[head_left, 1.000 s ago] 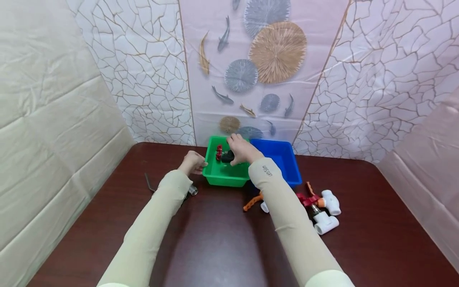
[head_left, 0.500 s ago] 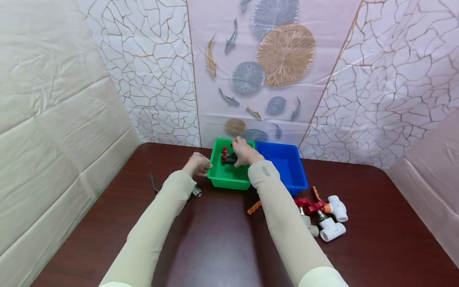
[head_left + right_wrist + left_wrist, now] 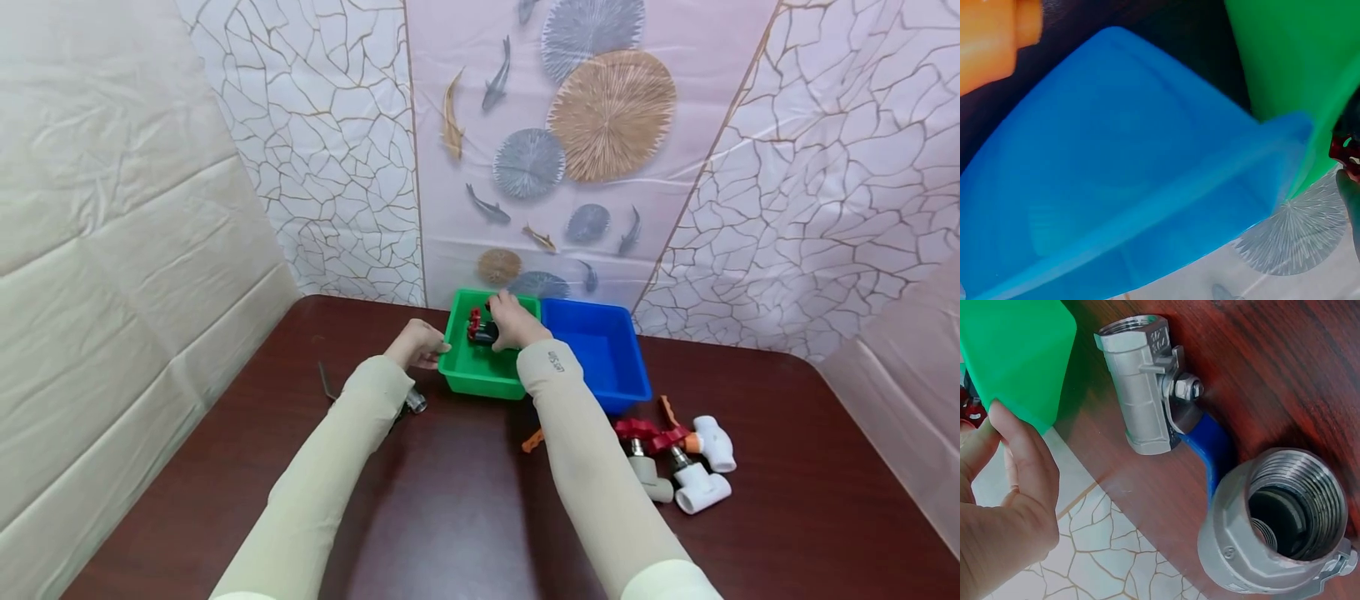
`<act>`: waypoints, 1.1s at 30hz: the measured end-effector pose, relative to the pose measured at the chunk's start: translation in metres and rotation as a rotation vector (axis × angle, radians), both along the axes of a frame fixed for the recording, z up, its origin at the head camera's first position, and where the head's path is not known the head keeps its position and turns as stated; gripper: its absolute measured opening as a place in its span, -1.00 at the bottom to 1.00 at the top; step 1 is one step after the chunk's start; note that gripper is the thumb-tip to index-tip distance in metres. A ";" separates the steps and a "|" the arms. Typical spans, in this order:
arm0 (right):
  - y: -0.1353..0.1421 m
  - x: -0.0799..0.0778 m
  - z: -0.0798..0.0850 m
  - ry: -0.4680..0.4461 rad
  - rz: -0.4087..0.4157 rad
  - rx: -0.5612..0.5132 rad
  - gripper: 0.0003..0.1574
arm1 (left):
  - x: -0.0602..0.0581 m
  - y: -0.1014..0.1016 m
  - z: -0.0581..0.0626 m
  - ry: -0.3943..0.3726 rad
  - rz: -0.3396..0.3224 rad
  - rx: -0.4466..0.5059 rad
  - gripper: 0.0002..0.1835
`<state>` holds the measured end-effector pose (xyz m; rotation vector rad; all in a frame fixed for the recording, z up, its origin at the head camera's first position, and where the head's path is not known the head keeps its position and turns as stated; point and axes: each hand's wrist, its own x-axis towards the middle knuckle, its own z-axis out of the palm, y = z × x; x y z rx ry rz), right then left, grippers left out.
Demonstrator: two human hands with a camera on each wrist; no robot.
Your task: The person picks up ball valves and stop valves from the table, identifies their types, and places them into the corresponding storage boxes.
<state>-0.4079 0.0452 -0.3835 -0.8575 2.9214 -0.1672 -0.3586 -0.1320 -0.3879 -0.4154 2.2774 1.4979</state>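
A green bin stands at the back of the table, touching or close against a blue bin. My left hand pinches the green bin's left rim between thumb and fingers. Reaching into the green bin, my right hand curls its fingers round a black valve with a red handle. Most of that grip is hidden, though a fingertip meets a red handle in the right wrist view. Beside my left hand lie a metal ball valve with a blue lever and a larger threaded metal valve.
At right lie a grey valve and a white valve with red handles, plus a white valve with an orange handle. Another orange handle shows beside my right forearm. A thin bent rod lies at left. Patterned cloth hangs behind.
The head view has turned slightly left, so everything sits farther right in it. Both hands keep their places at the green bin, and the black valve stays by my right hand.
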 end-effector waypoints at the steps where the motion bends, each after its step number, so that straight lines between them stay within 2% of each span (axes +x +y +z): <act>1: -0.001 0.000 0.000 0.003 0.004 0.000 -0.11 | -0.002 0.000 -0.001 -0.003 0.000 -0.003 -0.76; 6: -0.005 -0.002 -0.006 -0.005 0.018 0.024 -0.08 | -0.001 0.001 0.001 -0.019 0.014 -0.006 -0.74; 10: -0.007 -0.005 -0.013 -0.018 -0.009 0.045 -0.05 | 0.012 0.003 0.011 -0.019 0.014 0.004 -0.64; 14: -0.011 -0.007 -0.015 -0.010 -0.037 0.043 -0.02 | 0.016 0.002 0.012 -0.018 0.011 0.017 -0.62; 23: -0.015 -0.007 -0.013 -0.084 -0.122 0.033 0.11 | 0.015 0.003 0.011 0.021 0.018 0.001 -0.68; 29: -0.014 -0.008 -0.016 -0.104 -0.115 0.048 0.21 | 0.010 0.009 0.008 0.055 0.046 -0.072 -0.69; 33: -0.015 -0.009 -0.018 -0.104 -0.103 0.061 0.16 | 0.011 0.009 0.008 0.050 0.064 -0.059 -0.68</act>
